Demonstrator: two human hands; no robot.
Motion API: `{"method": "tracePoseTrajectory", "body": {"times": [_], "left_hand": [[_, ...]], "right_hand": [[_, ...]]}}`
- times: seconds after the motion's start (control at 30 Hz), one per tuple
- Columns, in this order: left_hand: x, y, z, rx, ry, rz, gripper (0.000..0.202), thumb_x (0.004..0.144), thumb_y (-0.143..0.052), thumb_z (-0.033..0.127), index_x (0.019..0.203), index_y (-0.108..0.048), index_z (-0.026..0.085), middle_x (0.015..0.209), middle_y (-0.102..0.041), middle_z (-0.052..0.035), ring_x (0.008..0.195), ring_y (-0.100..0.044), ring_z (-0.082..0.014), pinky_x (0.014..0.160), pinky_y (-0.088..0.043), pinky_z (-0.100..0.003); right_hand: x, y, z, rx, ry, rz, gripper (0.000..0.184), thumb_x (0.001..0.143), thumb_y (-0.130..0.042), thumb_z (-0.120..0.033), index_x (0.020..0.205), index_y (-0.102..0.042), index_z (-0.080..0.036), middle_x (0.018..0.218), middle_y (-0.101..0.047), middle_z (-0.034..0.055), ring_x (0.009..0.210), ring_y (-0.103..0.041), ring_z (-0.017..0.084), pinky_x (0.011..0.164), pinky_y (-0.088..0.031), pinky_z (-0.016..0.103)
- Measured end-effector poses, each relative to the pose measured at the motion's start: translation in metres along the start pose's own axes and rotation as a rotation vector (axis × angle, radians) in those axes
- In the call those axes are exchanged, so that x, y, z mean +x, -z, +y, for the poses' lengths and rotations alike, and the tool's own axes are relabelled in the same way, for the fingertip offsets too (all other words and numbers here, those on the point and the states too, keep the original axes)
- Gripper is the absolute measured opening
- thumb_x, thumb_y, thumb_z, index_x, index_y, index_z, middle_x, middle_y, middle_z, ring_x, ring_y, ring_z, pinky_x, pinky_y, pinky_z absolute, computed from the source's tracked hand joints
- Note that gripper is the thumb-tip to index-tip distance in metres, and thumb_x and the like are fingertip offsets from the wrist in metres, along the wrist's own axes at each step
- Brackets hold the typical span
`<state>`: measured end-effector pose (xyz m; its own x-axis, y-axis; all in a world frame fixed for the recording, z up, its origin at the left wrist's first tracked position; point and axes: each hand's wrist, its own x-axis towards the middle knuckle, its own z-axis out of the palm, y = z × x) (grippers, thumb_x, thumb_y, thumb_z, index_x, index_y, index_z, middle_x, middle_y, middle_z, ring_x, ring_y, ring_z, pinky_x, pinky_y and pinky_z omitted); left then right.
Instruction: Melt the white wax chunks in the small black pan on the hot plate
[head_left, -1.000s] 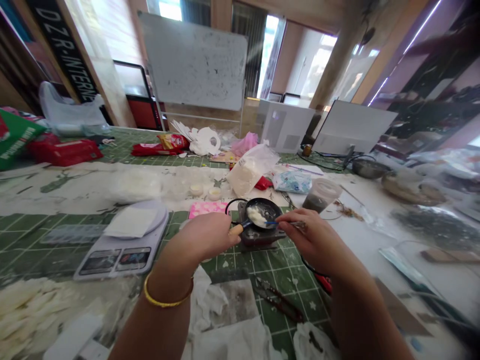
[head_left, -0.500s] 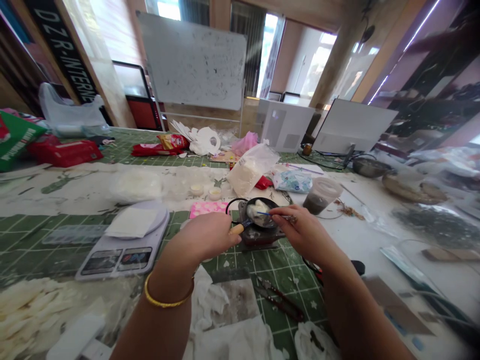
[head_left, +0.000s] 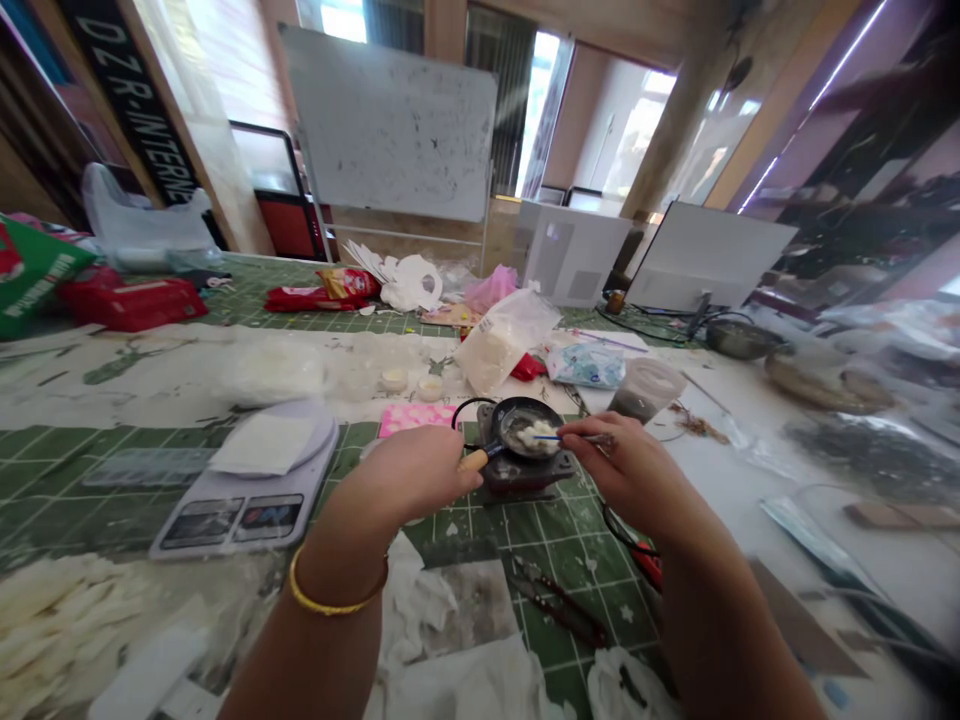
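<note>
My left hand (head_left: pixel 416 475) is curling its fingers around the one wooden handle (head_left: pixel 474 459) of a small black pan (head_left: pixel 529 428), which is sitting on one little dark burner (head_left: pixel 521 472) on the counter (head_left: pixel 112 480). My right hand (head_left: pixel 626 462) is pinching one thin blue stick (head_left: pixel 551 437), its tip dipping into the white lump in the pan. Both forearms are reaching forward, wrists level. One white scale (head_left: pixel 251 480) is lying to the left, one lidded cup (head_left: pixel 645 388) beyond the pan.
</note>
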<state>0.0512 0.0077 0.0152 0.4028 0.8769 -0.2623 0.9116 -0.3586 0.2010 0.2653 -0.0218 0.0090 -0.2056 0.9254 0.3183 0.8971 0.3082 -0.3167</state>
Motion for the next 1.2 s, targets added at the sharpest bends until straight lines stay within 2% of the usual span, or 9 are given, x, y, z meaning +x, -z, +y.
{"method": "tracePoseTrajectory", "body": {"times": [0.13,0.27,0.43,0.53,0.63,0.83,1.03,1.2], "left_hand": [[-0.001,0.002,0.001,-0.01,0.01,-0.015,0.035,0.07,-0.037,0.047,0.068,-0.056,0.018,0.068,-0.06,-0.0056,0.052,-0.05,-0.0166,0.047,-0.029,-0.027],[-0.001,0.002,0.0,-0.001,-0.002,-0.01,0.036,0.071,-0.035,0.047,0.064,-0.055,0.018,0.064,-0.058,-0.0055,0.05,-0.049,-0.0164,0.046,-0.028,-0.027],[-0.001,0.001,0.0,-0.021,-0.005,-0.005,0.034,0.07,-0.037,0.047,0.063,-0.053,0.018,0.064,-0.058,-0.0052,0.049,-0.049,-0.0148,0.045,-0.027,-0.026],[-0.001,0.001,-0.001,-0.024,-0.008,-0.002,0.035,0.071,-0.037,0.048,0.064,-0.053,0.018,0.065,-0.059,-0.0053,0.05,-0.049,-0.0146,0.045,-0.027,-0.026],[-0.001,0.001,-0.001,-0.018,-0.015,-0.006,0.036,0.071,-0.037,0.048,0.062,-0.052,0.017,0.063,-0.058,-0.0051,0.049,-0.048,-0.0145,0.045,-0.026,-0.026],[-0.001,0.001,-0.001,-0.031,-0.005,0.006,0.035,0.071,-0.038,0.048,0.063,-0.052,0.017,0.063,-0.059,-0.0051,0.048,-0.048,-0.0137,0.044,-0.026,-0.026],[0.0,-0.001,-0.002,-0.015,-0.021,-0.004,0.034,0.07,-0.038,0.047,0.062,-0.052,0.018,0.065,-0.06,-0.0051,0.05,-0.05,-0.0147,0.044,-0.026,-0.025],[-0.001,0.001,0.0,-0.018,0.003,-0.02,0.035,0.07,-0.037,0.047,0.068,-0.056,0.017,0.07,-0.061,-0.0062,0.053,-0.05,-0.0158,0.046,-0.028,-0.026]], "right_hand": [[0.002,-0.004,-0.001,0.055,-0.009,-0.026,0.029,0.083,-0.038,-0.036,0.098,-0.062,-0.027,0.094,-0.062,0.0029,0.091,-0.054,0.017,0.081,-0.039,0.032],[0.005,-0.002,0.004,-0.034,-0.056,0.014,0.03,0.083,-0.038,-0.034,0.093,-0.064,-0.021,0.09,-0.064,0.0058,0.088,-0.054,0.019,0.081,-0.038,0.035],[-0.001,0.002,-0.001,0.005,0.008,-0.033,0.029,0.084,-0.037,-0.035,0.093,-0.063,-0.024,0.091,-0.064,0.0032,0.089,-0.053,0.017,0.081,-0.037,0.032],[0.001,-0.001,-0.001,0.014,-0.009,-0.022,0.03,0.084,-0.038,-0.035,0.098,-0.062,-0.024,0.092,-0.064,0.0042,0.09,-0.053,0.019,0.081,-0.038,0.033],[0.002,0.0,0.002,-0.041,-0.026,0.013,0.03,0.084,-0.038,-0.033,0.093,-0.064,-0.02,0.089,-0.064,0.0065,0.087,-0.054,0.02,0.08,-0.037,0.036],[-0.002,0.002,-0.001,0.024,0.015,-0.035,0.029,0.084,-0.038,-0.034,0.096,-0.062,-0.024,0.093,-0.063,0.0042,0.09,-0.053,0.018,0.08,-0.038,0.033],[-0.003,0.005,-0.002,-0.041,0.007,-0.012,0.029,0.084,-0.038,-0.033,0.091,-0.064,-0.021,0.089,-0.064,0.0059,0.087,-0.054,0.019,0.081,-0.038,0.034],[-0.006,0.006,-0.003,0.028,0.026,-0.035,0.028,0.084,-0.039,-0.034,0.095,-0.062,-0.024,0.093,-0.062,0.0047,0.091,-0.053,0.018,0.081,-0.039,0.033]]}}
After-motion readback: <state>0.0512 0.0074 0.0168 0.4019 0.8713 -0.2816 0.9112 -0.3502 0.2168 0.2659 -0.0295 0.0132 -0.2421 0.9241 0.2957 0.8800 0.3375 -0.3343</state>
